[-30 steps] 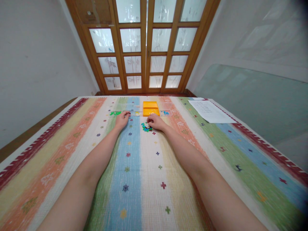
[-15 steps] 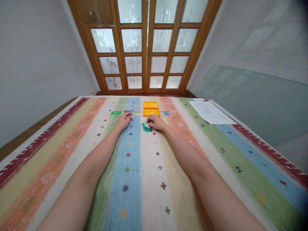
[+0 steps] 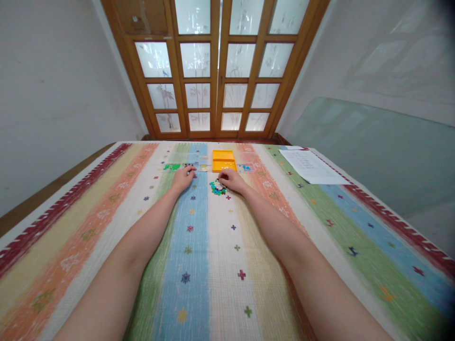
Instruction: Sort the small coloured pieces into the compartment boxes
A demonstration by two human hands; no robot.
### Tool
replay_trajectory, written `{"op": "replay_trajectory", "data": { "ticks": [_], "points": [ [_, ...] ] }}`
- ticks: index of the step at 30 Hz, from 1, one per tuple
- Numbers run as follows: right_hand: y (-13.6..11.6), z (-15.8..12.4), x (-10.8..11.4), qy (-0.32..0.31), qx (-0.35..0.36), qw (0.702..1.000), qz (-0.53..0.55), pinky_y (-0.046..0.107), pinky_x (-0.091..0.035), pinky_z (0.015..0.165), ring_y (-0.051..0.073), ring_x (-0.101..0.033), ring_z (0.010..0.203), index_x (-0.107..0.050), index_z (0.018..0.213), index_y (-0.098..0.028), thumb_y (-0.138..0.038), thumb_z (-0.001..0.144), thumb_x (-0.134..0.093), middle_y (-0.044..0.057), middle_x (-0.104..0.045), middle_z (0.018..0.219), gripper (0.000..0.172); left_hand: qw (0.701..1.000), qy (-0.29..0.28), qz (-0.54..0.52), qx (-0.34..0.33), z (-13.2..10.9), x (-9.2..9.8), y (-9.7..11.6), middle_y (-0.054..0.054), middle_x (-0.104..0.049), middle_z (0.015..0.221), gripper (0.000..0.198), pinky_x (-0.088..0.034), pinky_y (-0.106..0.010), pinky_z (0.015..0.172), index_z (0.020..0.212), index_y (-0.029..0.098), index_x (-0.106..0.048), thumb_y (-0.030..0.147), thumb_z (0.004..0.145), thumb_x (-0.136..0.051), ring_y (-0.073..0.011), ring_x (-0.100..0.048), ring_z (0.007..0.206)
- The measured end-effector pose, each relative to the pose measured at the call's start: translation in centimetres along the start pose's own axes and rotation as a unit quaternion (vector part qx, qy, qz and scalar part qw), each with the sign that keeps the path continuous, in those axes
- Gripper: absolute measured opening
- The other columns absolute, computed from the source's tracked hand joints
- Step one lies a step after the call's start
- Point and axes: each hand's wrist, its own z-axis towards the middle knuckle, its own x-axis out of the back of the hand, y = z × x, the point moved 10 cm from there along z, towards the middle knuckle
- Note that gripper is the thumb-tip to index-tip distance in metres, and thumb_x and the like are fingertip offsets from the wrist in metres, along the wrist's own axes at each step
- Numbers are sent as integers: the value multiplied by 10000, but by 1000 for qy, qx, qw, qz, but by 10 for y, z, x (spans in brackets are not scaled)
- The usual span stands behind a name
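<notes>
Ring of small coloured pieces (image 3: 217, 192) lies on the worktop (image 3: 216, 260), right hand (image 3: 231, 180) at its far right edge, left hand (image 3: 183, 178) beside dark pieces (image 3: 188, 165), any grasp indiscernible in either; the step, apparently piece placement, calls next for a light, precise touch.

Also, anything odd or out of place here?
A brown panel fills the upper-left opening of the doors, unlike the pale panes beside and below it. Nothing clearly looks spilled: small coloured pieces lie clustered by the right hand.
</notes>
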Motion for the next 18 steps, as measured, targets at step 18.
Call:
{"op": "replay_trajectory", "data": {
  "ticks": [18],
  "points": [
    [4,1,4,-34,19,999,-37,290,-428,809,200,-606,880,-701,863,-182,-82,716,-566,38,-707,910,224,1000,-15,-1,0,0,-3,3,-33,-807,913,312,-526,-350,973,1149,228,-769,258,968,-516,-230,-742,950]
  ]
}}
